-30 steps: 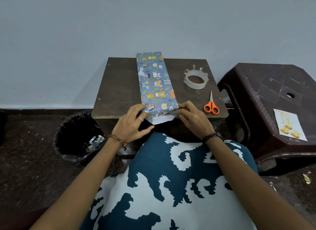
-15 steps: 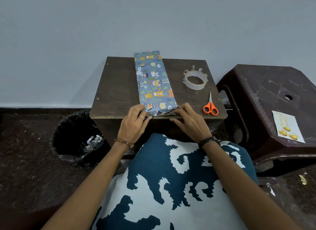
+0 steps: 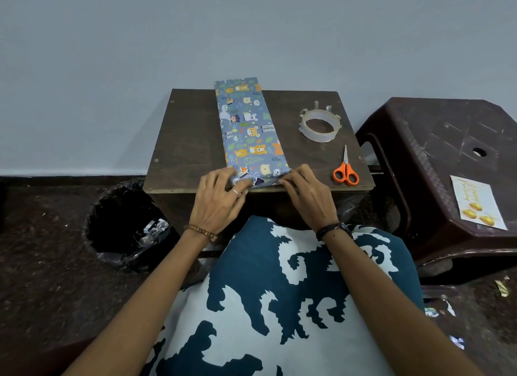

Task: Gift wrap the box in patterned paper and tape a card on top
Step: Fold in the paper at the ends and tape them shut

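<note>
Item: long box (image 3: 249, 129) in patterned paper, lying on the small table (image 3: 190, 140). Long axis runs straight away from the person, from the near table edge to the far one; the far end reaches slightly past the back edge.

Near end: directly at the fingertips of both hands. The left hand (image 3: 221, 205) covers the left corner, fingers together and curled onto the folded paper, thumb tucked underneath. The right hand (image 3: 307, 199) sits at the right corner, fingers (image 3: 288, 177) together, pressing the flap along the end face. Neither hand is nearer; they bracket the end evenly.

Judgement: the end fold is being creased shut and appears untaped.

Beyond the right fingers: scissors (image 3: 346, 168) close by, tape roll (image 3: 320, 125) further off, loose strips standing from its rim. The right hand would reach both more easily.

Card (image 3: 477, 202): well to the right, on a stool (image 3: 447, 140), apart from the table.

Not determinable: the end face itself, mostly hidden behind the fingers; whether the far end is closed; the underside seam.
</note>
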The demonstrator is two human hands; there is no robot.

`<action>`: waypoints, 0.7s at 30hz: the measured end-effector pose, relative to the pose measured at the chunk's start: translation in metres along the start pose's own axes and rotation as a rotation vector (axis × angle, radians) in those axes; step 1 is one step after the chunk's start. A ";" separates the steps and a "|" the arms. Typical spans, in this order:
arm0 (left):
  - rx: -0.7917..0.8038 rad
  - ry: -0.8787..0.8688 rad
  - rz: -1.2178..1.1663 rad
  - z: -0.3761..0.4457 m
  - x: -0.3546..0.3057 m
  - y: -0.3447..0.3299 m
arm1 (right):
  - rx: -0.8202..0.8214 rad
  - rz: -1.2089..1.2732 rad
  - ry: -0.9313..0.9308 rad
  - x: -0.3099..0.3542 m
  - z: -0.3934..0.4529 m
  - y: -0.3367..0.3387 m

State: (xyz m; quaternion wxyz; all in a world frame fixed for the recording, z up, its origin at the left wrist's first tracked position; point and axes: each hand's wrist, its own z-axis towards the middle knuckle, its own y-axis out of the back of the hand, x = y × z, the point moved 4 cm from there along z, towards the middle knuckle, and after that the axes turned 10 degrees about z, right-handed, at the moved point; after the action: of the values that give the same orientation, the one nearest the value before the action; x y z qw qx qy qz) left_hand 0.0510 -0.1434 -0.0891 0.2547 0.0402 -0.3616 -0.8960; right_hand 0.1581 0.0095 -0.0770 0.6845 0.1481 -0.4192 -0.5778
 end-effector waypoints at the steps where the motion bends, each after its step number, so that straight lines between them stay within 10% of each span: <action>1: 0.005 0.003 0.002 0.000 0.000 0.000 | -0.006 -0.002 -0.002 0.000 0.000 0.000; 21: -0.116 0.072 0.228 0.015 -0.014 -0.005 | -0.119 0.073 -0.101 -0.003 0.003 -0.004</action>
State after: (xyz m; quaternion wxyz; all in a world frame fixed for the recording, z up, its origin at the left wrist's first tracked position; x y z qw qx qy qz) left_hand 0.0567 -0.1243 -0.0832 0.3694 0.0162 -0.3018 -0.8788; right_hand 0.1534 0.0118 -0.0791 0.6908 0.0622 -0.4232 -0.5829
